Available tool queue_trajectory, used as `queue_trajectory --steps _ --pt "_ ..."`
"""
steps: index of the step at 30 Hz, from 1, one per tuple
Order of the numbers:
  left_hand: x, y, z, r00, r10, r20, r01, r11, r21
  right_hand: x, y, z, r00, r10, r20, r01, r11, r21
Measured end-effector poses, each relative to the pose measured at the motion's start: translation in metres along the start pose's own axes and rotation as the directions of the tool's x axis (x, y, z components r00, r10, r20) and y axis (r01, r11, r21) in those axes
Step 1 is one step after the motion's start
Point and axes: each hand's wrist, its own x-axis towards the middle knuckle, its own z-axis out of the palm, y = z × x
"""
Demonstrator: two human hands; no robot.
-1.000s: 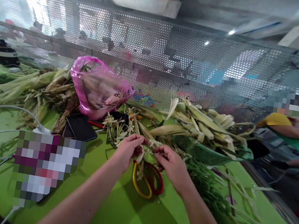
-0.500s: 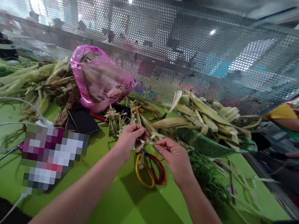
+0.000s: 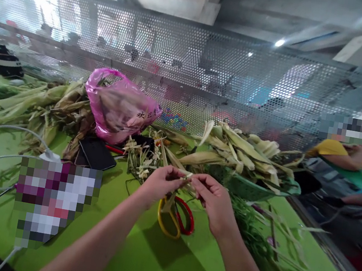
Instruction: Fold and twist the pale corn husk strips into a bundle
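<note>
Pale strip [image 3: 189, 176] pinched in both hands [image 3: 160, 184], mostly finger-covered; scissors [image 3: 179, 230], blades hidden.

Bright ceiling lamp [image 3: 280, 42], glare through perforated screen [image 3: 185, 71], shadow on green table [image 3: 126, 256], blurred stretched edges

A small, pale strip of husk [image 3: 189, 176] is pinched between left hand [image 3: 163, 183] and right hand [image 3: 212, 198], near scissors [image 3: 177, 220] with parted yellow and red handles.

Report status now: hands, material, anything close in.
Left hand and right hand nearly together, fingertips pinching pale strip. Scissors close, handles toward wearer, blades hidden. Green basket beyond right hand.
</note>
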Motion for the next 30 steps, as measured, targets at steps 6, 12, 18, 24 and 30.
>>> queue_trajectory --steps 6,12,18,24,30 --pt "0.001 -0.003 0.002 0.999 0.023 -0.037 -0.022 1.0 0.001 0.002 -0.005 -0.012 0.986 -0.122 -0.11 0.099 0.977 -0.191" --pt "0.001 -0.008 0.006 0.982 0.191 -0.01 -0.186 0.967 0.176 0.003 0.002 -0.008 0.98 -0.19 -0.063 0.166 0.947 -0.273" --pt "-0.001 -0.007 0.01 0.978 0.206 0.015 -0.206 0.964 0.167 0.006 0.008 -0.011 0.987 -0.16 -0.033 0.149 0.963 -0.226" --pt "-0.006 -0.002 0.011 0.99 -0.126 0.071 0.141 0.945 -0.296 0.005 0.002 -0.009 0.988 -0.151 0.042 0.155 0.983 -0.097" --pt "-0.01 0.006 0.008 0.969 -0.187 0.162 0.237 0.89 -0.389 0.002 -0.002 -0.008 0.997 -0.039 0.065 0.036 0.998 0.048"
